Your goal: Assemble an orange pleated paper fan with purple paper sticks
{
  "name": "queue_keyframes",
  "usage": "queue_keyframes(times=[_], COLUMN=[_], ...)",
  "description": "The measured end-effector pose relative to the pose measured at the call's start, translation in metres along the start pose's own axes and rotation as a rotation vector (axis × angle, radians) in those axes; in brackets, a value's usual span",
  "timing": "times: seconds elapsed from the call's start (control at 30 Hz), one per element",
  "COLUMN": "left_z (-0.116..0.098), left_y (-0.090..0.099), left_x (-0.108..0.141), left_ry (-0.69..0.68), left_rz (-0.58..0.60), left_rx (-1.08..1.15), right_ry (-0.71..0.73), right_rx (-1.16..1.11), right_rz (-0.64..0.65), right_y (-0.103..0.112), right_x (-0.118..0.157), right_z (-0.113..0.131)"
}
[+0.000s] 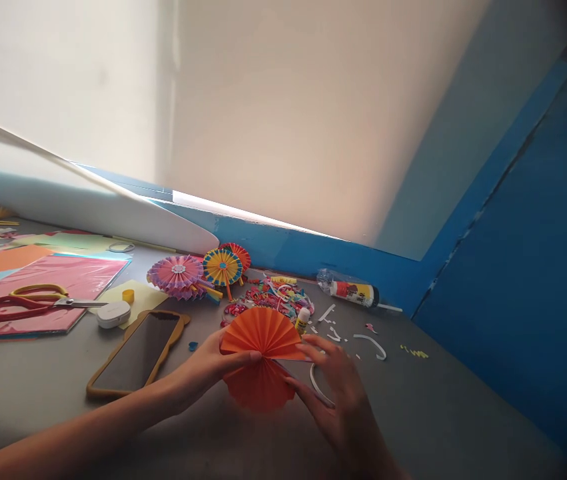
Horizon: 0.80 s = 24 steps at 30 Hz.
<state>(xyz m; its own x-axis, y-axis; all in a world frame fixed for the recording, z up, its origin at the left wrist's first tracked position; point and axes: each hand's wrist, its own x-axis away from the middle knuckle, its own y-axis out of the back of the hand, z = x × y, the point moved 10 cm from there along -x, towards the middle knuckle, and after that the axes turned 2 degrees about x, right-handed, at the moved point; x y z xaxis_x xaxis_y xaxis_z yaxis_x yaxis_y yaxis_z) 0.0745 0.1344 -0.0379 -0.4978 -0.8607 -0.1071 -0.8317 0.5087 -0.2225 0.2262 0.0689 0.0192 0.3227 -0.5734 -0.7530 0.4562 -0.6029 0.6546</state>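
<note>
An orange pleated paper fan [260,331] is spread into a nearly full round above the grey table, with a gap at its right side. My left hand [208,363] grips its left part, the thumb lying near the folded centre. At the right edge, the fingers of my right hand [330,380] are on the two ends beside the gap, fingertips above and thumb below. Just behind the fan stands a glue stick [302,320] with a white cap. Finished paper rosettes in purple-pink [177,275] and yellow-blue [222,265] lie farther back.
A phone [138,353], a white case [114,314], red-handled scissors [28,303] and pink packaged paper [83,270] are at left. Colourful scraps [283,298] lie behind the fan. A glue bottle [353,292] rests by the blue wall [523,267].
</note>
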Motion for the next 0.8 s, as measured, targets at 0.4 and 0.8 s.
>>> queue_keyframes(times=[0.4, 0.8], left_z=[0.017, 0.023], left_y=[-0.004, -0.015], left_x=[-0.004, -0.002], left_ry=[0.023, 0.053], left_rz=[0.051, 0.180], left_rx=[-0.085, 0.014], right_ry=[0.199, 0.302], right_rx=[0.046, 0.061], right_rz=[-0.080, -0.053], right_y=[-0.007, -0.013], right_x=[-0.012, -0.009], right_z=[0.029, 0.040])
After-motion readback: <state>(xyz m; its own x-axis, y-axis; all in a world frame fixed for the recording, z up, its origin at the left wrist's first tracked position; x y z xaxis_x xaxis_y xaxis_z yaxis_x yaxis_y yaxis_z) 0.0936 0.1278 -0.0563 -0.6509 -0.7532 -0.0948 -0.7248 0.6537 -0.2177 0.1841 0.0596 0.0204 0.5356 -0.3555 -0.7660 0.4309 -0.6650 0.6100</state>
